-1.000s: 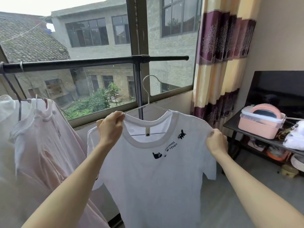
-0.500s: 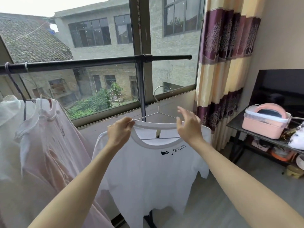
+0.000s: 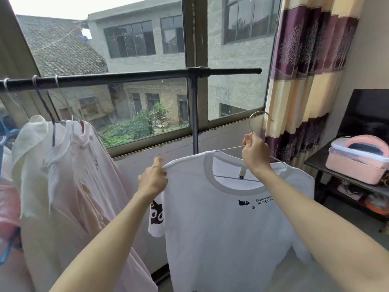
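A white T-shirt (image 3: 227, 228) with small black prints hangs on a thin metal hanger (image 3: 255, 121) in front of me. My right hand (image 3: 254, 152) grips the hanger at the base of its hook, above the collar. My left hand (image 3: 152, 180) pinches the shirt's left shoulder seam. The hook is free in the air, below and to the right of the black clothes rail (image 3: 130, 76).
Pale pink and white garments (image 3: 69, 175) hang on hangers at the left of the rail. The rail's upright post (image 3: 194, 114) stands before the window. A striped curtain (image 3: 301, 81) hangs at right. A pink box (image 3: 357, 163) sits on a dark shelf (image 3: 315, 163).
My right hand left the shirt's right shoulder and took hold of the hanger below its hook. My left hand slid from the collar out to the left shoulder. The shirt shifted right.
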Demonstrator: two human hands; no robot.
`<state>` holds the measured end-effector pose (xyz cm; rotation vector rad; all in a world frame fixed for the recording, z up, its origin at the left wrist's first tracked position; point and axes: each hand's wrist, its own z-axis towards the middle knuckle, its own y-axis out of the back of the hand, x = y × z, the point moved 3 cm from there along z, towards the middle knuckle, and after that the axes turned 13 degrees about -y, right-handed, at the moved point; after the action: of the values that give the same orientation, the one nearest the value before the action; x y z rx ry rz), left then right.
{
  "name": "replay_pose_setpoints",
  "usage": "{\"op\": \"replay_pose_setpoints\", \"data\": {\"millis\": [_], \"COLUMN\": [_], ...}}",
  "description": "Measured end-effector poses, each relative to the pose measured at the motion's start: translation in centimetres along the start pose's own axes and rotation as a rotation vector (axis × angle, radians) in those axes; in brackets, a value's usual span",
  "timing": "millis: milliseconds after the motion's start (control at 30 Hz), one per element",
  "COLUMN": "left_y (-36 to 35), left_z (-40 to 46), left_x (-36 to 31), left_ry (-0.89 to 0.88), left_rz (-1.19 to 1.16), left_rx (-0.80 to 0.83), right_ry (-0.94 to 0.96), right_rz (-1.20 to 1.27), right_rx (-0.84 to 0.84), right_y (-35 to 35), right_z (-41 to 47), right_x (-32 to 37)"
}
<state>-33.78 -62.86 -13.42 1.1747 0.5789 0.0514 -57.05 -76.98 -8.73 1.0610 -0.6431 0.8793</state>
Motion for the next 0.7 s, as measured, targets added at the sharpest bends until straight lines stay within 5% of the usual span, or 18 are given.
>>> {"op": "replay_pose_setpoints", "data": {"millis": [233,367,533,700], "left_y": [-0.5,0.3,1.1,1.6], "left_z": [1.0,1.1,-0.1,-0.6], "left_x": [-0.2,-3.5,-8.4,-9.0], "left_ry": [0.062,-0.333,-0.558,-0.337], "left_rz": [0.059,-0.168,-0.14,-0.38], "left_rx": [0.221,0.34,0.371,0.59], "right_ry": [-0.051,0.019,0.124,0.052], "right_rz": [0.001,0.017,0.071,0.27], "right_rx": [0.178,0.294,0.437,0.538], "right_y": [0.2,-0.3,-1.6,-3.2], "right_z": [0.7,-0.1,-1.3,-1.5], "right_x": [-2.4,-1.1,2.4,3.5]}}
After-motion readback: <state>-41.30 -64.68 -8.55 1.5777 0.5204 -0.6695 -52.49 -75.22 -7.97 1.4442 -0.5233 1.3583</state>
